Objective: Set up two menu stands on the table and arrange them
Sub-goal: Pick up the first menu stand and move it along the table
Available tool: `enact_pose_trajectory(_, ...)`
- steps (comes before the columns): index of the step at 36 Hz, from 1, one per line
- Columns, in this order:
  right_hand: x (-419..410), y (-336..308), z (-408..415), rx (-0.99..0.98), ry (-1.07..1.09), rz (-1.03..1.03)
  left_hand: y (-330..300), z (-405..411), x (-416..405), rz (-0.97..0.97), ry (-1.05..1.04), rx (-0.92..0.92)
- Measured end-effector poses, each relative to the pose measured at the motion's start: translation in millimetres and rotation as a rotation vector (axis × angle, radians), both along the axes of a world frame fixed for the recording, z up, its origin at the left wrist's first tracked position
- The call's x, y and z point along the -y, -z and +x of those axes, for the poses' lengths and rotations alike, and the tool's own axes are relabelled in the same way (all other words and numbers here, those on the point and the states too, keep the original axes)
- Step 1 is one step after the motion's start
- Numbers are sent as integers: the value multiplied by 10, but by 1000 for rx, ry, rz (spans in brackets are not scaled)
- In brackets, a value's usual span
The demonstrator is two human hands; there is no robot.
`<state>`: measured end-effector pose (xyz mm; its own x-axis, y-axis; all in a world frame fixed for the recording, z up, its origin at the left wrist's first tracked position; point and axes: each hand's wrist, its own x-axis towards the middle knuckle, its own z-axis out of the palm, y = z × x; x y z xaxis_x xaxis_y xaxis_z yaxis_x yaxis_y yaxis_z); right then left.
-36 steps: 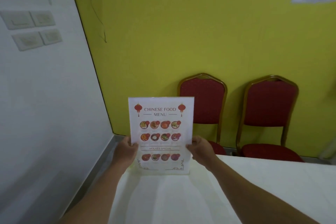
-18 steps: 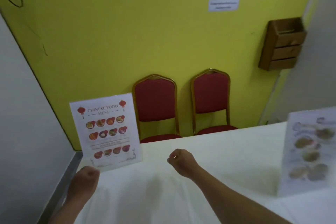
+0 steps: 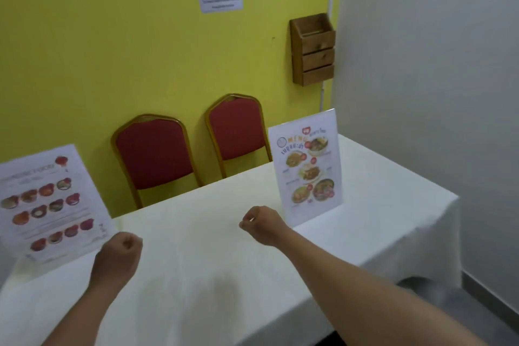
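Observation:
Two menu stands are upright on the white-clothed table (image 3: 196,275). The Chinese food menu stand (image 3: 47,205) stands at the far left corner, blurred. The second menu stand (image 3: 307,168), with colourful dish photos, stands toward the right end. My left hand (image 3: 118,257) is a loose fist just right of the Chinese menu's lower corner, holding nothing. My right hand (image 3: 262,225) is also curled into a fist, empty, just left of the second stand's base.
Two red chairs with gold frames (image 3: 153,154) (image 3: 238,132) stand behind the table against the yellow wall. A wooden wall box (image 3: 313,49) hangs at the right. The table's right edge (image 3: 449,205) drops to the grey floor.
Both hands let go of the Chinese menu, which now stands alone at the left. My view has swung right, bringing the second menu stand into full view; both hands curled into fists.

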<state>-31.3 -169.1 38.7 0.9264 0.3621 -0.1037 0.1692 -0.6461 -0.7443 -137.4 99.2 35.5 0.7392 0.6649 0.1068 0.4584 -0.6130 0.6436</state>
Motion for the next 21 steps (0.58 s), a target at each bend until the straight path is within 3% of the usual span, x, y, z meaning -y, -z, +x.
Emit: enact_pose_trajectory(21,1816,-175,296,8,264,56,-188,827,1777,-20,244,37)
